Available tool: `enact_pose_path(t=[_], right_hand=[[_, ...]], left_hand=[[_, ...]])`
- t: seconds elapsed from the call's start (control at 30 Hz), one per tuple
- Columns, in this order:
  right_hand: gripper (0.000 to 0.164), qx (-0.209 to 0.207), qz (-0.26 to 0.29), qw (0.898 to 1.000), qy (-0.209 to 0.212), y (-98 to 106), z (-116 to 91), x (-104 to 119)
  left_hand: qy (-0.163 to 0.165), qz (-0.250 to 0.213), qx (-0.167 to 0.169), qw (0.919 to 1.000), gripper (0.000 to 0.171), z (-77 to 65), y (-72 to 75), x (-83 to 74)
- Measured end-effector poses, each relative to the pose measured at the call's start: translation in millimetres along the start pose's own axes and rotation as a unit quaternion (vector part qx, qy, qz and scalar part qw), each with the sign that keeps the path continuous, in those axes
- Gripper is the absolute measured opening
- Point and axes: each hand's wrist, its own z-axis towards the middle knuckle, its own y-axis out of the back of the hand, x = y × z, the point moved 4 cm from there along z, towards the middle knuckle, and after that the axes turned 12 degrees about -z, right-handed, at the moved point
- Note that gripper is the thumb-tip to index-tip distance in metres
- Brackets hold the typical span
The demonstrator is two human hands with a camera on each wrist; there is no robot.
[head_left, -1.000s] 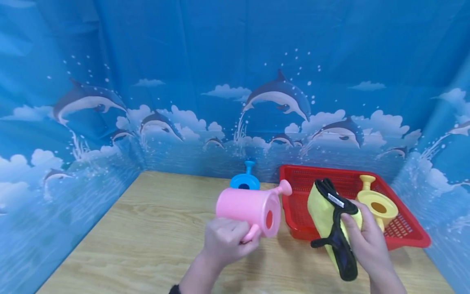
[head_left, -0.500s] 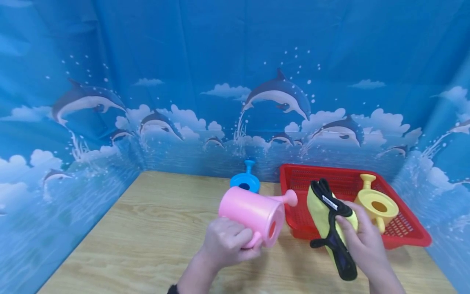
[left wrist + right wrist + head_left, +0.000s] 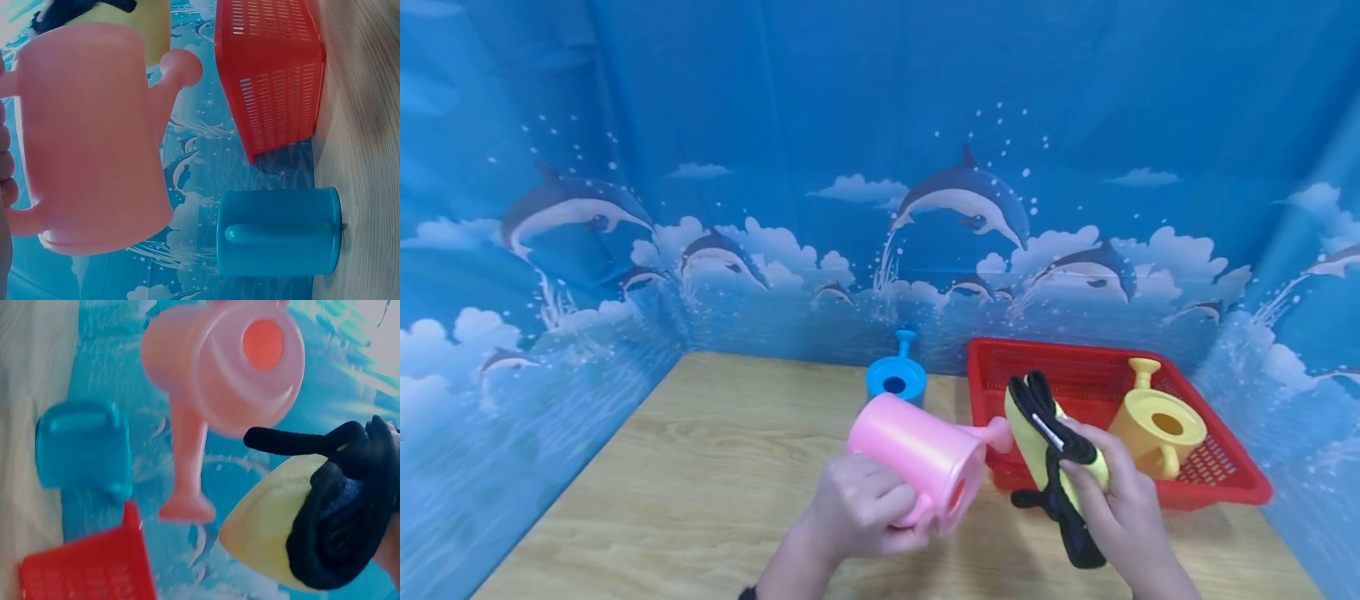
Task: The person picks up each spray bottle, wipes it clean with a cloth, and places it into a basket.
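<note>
My left hand (image 3: 865, 508) grips the handle of a pink watering can (image 3: 910, 442), raised over the table. The can is tipped so its top opening faces right and toward me, its spout pointing right. In the left wrist view, the body of the pink can (image 3: 94, 137) fills much of the left side. A folded yellow cloth with black edging (image 3: 1026, 425) is pinched in my right hand (image 3: 1120, 500), thumb on the near side. It hangs just right of the spout, in front of the red basket. Its black loop (image 3: 281, 441) sticks out toward the can.
Behind the pink can stands a blue watering can (image 3: 898, 371), upright on the wooden table (image 3: 715, 467). A red perforated basket (image 3: 1082, 350) at the right holds a yellow watering can (image 3: 1138, 433). A blue dolphin-print sheet (image 3: 820, 208) closes off the back and sides.
My left hand has tilted the pink watering can further, its open top turning down and toward me. The right hand has carried the cloth slightly left, nearer the spout.
</note>
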Motion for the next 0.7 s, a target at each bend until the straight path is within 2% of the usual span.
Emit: enact_pose_path(t=[0.1,0.2,0.27,0.33,0.4,0.47,0.57,0.67,0.7], right_hand=[[0.031,0.026,-0.016,1.0,0.001,-1,3,14],[0.037,0.085,-0.064,0.994,-0.006,-3,12,29],[0.036,0.135,-0.101,0.985,0.02,-7,20,42],[0.038,0.174,-0.123,0.975,0.067,-13,28,56],[0.044,0.196,-0.13,0.964,0.123,-20,33,70],[0.05,0.217,-0.129,0.955,0.159,-29,37,80],[0.058,0.262,-0.148,0.935,0.186,-43,38,89],[0.049,0.302,-0.159,0.918,0.201,-55,38,92],[0.047,0.307,-0.157,0.916,0.205,-58,39,92]], left_hand=[[0.0,0.004,0.006,1.0,0.037,1.2,-0.6,-1.2],[-0.007,0.012,0.004,0.9999,0.037,4.0,-0.9,-1.9],[-0.013,0.018,0.001,0.9997,0.037,5.7,-0.8,-2.2],[-0.02,0.024,-0.001,0.9995,0.036,6.2,-1.2,-2.5],[-0.025,0.028,-0.004,0.9993,0.036,5.9,-2.0,-3.1],[-0.027,0.031,-0.002,0.9992,0.035,4.7,-3.9,-4.4],[-0.042,0.045,-0.003,0.9981,0.034,1.8,-8.2,-7.2],[-0.054,0.055,-0.001,0.997,0.032,-1.0,-10.2,-8.6],[-0.056,0.055,-0.001,0.9969,0.032,-1.5,-9.9,-8.5]])
